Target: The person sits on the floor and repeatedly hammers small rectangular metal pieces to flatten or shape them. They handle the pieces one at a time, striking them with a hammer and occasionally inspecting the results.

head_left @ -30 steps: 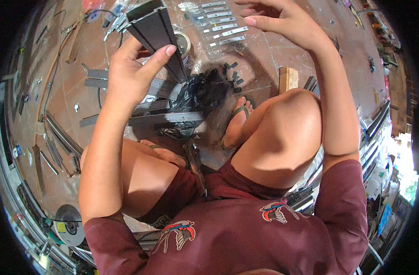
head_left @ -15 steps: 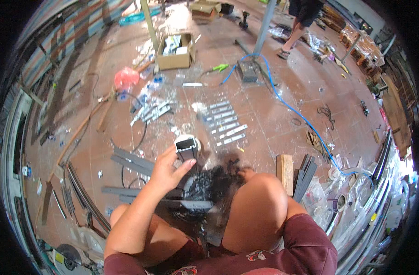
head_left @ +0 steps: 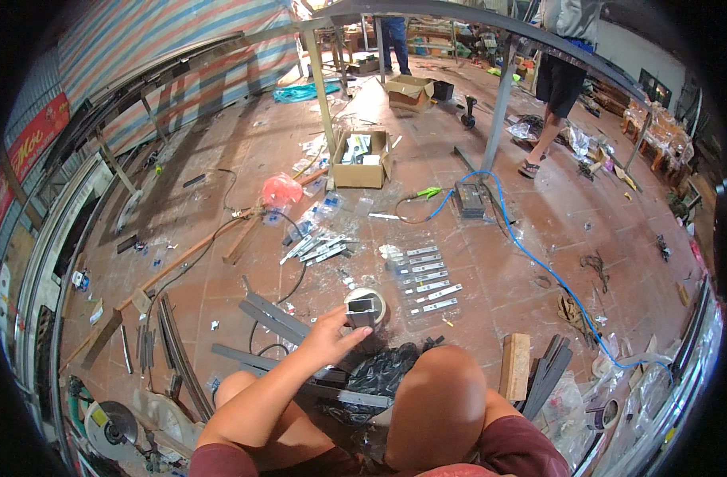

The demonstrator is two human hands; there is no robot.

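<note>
My left hand (head_left: 329, 340) is closed around a short black rectangular tube (head_left: 362, 316), its open end facing up. Just behind the tube, a pale round ring (head_left: 380, 307) like a tape roll shows in part. My right forearm passes behind my bent right knee, which hides the right hand. Between my legs lies a crumpled black plastic bag (head_left: 383, 367), with grey metal bars (head_left: 280, 318) to its left. Ahead, several slim metal strips (head_left: 428, 278) lie in a row on the tiled floor. A looser pile of similar strips (head_left: 319, 248) is left of them.
A wooden block (head_left: 516, 367) and dark bars (head_left: 546, 378) lie right of my knee. A blue hose (head_left: 510, 226) curves across the right side. An open cardboard box (head_left: 359, 176) stands ahead, under a metal frame (head_left: 498, 111). A cutting disc (head_left: 109, 424) lies lower left. Two people stand farther off.
The view has tilted up, showing more of the far room. My left hand still holds the black tube. My right hand, blurred beside the knee before, is now hidden.
</note>
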